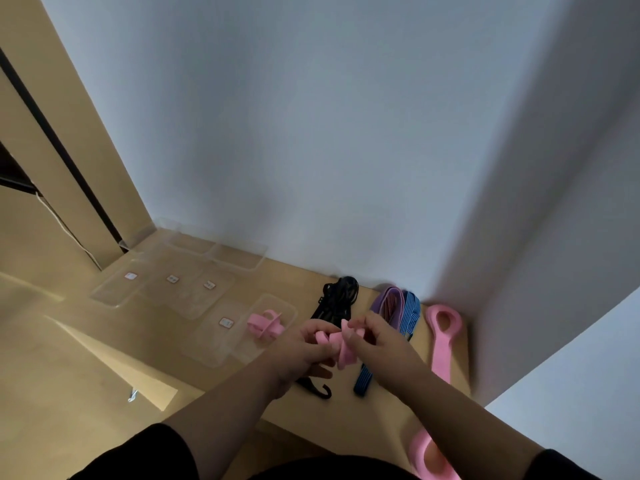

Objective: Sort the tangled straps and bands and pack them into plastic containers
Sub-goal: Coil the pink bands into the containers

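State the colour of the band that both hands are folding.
Pink. The band is pinched between the left hand and right hand, seen in the head view.

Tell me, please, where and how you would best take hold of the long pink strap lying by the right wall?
Probably at the open loop at the far end of the long pink strap. It lies flat on the table, apart from the blue strap, so come from above and hook fingers through the loop, since the wall blocks the right side.

Pale grey-white wall (311, 133) fills the 12 o'clock field; a second wall (571, 202) at 3 o'clock meets it in a corner. Tan wooden tabletop (346, 420) at 6. Beige panel (86, 161) with a dark vertical gap (65, 157) at 9 o'clock. Light dim, even.
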Demonstrator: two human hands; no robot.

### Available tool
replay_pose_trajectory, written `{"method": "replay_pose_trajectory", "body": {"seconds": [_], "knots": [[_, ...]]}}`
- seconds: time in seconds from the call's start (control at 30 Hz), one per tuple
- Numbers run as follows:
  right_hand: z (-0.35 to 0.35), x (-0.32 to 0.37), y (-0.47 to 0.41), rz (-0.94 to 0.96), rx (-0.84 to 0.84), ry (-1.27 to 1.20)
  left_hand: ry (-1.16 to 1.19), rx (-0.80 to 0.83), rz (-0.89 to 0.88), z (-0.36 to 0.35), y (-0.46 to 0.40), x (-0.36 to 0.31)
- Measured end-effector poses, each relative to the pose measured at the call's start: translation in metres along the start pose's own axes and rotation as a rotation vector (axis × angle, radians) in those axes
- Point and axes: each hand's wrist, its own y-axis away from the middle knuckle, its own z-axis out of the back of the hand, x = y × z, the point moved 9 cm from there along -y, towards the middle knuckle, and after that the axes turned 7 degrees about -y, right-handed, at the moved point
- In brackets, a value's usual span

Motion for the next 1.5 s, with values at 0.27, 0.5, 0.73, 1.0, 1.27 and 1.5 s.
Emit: {"method": "replay_pose_trajectory", "body": {"seconds": [0.27, 0.5, 0.73, 1.0, 1.27, 1.5], "knots": [[-0.04, 0.007, -0.028, -0.037, 0.062, 0.033, 0.16, 0.008, 0.044, 0.03, 0.007, 0.017], [-0.097, -0.002, -0.068, -0.129, 0.144, 0.054, 0.096, -0.071, 0.102, 0.097, 0.004, 0.04], [-0.149, -0.009, -0.116, -0.166, 0.196, 0.094, -0.136, -0.128, 0.104, 0.172, -0.02, 0.063], [-0.184, -0.044, -0.151, -0.286, 0.137, 0.119, -0.716, 0.058, -0.009, 0.205, -0.068, 0.059], [-0.198, -0.056, -0.168, -0.304, 0.067, 0.583, -1.165, 0.236, -0.128, 0.201, -0.105, 0.069], [-0.195, -0.056, -0.168, -0.29, -0.029, 0.715, -1.25, 0.306, -0.234, 0.189, -0.12, 0.073]]}}
